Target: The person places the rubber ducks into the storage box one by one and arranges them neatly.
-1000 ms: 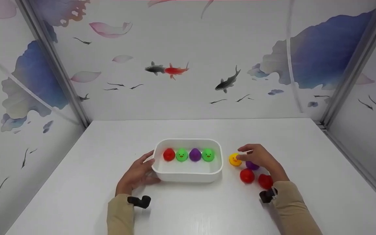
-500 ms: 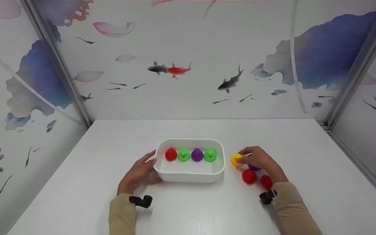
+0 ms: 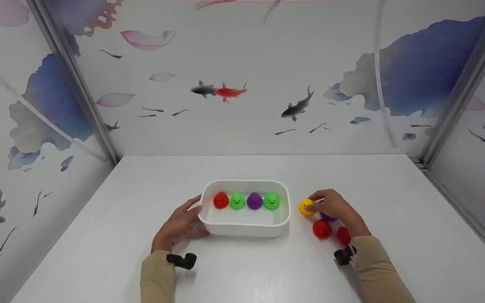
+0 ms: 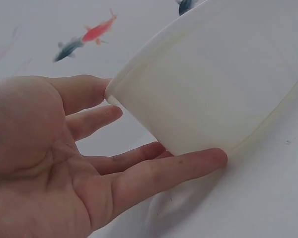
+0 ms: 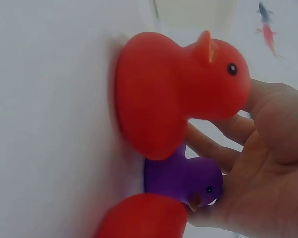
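Note:
In the head view my left hand [image 3: 181, 223] touches the left end of a white plastic box [image 3: 242, 229]. The left wrist view has the fingers [image 4: 169, 173] nearly straight against the box's outer wall [image 4: 203, 94], one tip at the rim. To the right of the box, my right hand [image 3: 335, 206] pinches a yellow rubber duck [image 3: 305, 207], low at the table. Beneath that hand a purple rubber duck [image 3: 328, 216] is partly covered. Two red rubber ducks [image 3: 322, 229] stand nearer me. In the right wrist view a red duck [image 5: 154, 94] hides part of the fingers; the yellow one is out of sight.
Inside the box a row runs along the back: a red duck [image 3: 221, 200], a green duck [image 3: 237, 201], a purple duck [image 3: 254, 201] and another green duck [image 3: 271, 201]. White walls [image 3: 242, 126] with painted fish enclose the white table [image 3: 162, 176] at the back and sides.
The right thumb and fingers have closed on the yellow duck, which they only reached over a second ago. The left hand and the box hold their place; the head view has shifted slightly.

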A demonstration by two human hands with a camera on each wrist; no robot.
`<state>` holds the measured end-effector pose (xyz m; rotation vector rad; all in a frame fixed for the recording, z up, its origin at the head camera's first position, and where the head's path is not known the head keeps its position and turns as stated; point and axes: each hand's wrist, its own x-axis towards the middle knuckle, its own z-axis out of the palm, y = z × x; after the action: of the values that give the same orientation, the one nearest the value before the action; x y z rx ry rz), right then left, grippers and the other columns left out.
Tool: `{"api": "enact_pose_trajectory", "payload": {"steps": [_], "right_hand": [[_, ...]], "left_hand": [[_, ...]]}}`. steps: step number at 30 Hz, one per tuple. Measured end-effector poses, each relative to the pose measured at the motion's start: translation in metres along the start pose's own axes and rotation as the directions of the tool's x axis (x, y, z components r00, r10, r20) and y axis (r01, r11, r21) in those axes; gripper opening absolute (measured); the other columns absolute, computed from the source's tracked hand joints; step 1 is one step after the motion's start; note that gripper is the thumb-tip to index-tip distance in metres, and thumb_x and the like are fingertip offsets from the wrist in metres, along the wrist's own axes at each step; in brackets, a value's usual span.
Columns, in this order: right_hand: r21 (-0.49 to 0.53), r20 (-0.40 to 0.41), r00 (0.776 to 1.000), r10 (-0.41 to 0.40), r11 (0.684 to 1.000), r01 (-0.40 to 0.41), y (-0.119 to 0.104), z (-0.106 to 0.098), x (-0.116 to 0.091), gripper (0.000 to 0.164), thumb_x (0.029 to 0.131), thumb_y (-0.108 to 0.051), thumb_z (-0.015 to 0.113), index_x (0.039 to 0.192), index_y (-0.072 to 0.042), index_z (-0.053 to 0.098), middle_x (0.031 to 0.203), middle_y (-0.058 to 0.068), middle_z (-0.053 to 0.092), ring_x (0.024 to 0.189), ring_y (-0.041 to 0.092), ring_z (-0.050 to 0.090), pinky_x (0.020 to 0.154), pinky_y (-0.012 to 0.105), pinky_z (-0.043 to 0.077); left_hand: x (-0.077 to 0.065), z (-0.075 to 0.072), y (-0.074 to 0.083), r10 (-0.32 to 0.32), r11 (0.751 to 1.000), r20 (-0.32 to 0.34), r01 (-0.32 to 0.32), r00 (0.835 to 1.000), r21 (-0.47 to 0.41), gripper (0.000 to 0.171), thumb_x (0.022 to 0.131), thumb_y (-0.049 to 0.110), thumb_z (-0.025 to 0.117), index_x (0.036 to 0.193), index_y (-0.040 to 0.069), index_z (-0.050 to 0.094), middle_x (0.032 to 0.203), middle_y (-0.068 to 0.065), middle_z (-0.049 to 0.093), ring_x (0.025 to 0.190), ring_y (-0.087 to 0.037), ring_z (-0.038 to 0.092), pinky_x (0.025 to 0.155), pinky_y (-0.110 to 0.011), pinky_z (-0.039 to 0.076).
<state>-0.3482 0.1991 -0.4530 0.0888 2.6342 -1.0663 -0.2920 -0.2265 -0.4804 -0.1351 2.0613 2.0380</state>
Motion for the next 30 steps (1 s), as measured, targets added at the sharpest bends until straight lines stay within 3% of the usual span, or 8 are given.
{"api": "enact_pose_trajectory", "payload": {"steps": [6, 12, 30], "right_hand": [[-0.012, -0.015, 0.996, -0.083, 0.997, 0.083, -0.006, -0.006, -0.006, 0.046, 0.09, -0.033, 0.075, 0.129, -0.01, 0.065, 0.135, 0.019, 0.06, 0.121, 0.037, 0.058, 0.106, 0.053, 0.051], [-0.011, -0.019, 0.991, -0.135, 0.991, 0.135, -0.017, -0.012, -0.013, 0.047, 0.091, -0.034, 0.074, 0.13, -0.01, 0.063, 0.141, 0.02, 0.057, 0.13, 0.042, 0.053, 0.109, 0.056, 0.047], [0.048, -0.028, 0.984, -0.174, 0.983, 0.176, -0.044, -0.013, -0.03, 0.051, 0.089, -0.036, 0.075, 0.132, -0.012, 0.062, 0.145, 0.018, 0.054, 0.129, 0.039, 0.057, 0.108, 0.051, 0.05]], "left_hand": [[0.001, 0.001, -0.001, -0.001, 1.0, -0.012, 0.001, 1.0, -0.004, 0.06, 0.101, 0.028, 0.059, 0.156, 0.023, 0.036, 0.154, -0.02, 0.046, 0.133, -0.041, 0.055, 0.089, -0.054, 0.059], [0.003, 0.002, -0.001, -0.013, 1.0, -0.037, 0.014, 0.999, 0.003, 0.058, 0.101, 0.028, 0.058, 0.155, 0.025, 0.038, 0.152, -0.018, 0.049, 0.129, -0.038, 0.059, 0.089, -0.053, 0.06], [0.003, 0.001, -0.001, -0.01, 1.0, -0.041, 0.011, 0.999, 0.016, 0.059, 0.1, 0.029, 0.06, 0.155, 0.025, 0.037, 0.153, -0.019, 0.048, 0.131, -0.038, 0.057, 0.09, -0.052, 0.06]]}}
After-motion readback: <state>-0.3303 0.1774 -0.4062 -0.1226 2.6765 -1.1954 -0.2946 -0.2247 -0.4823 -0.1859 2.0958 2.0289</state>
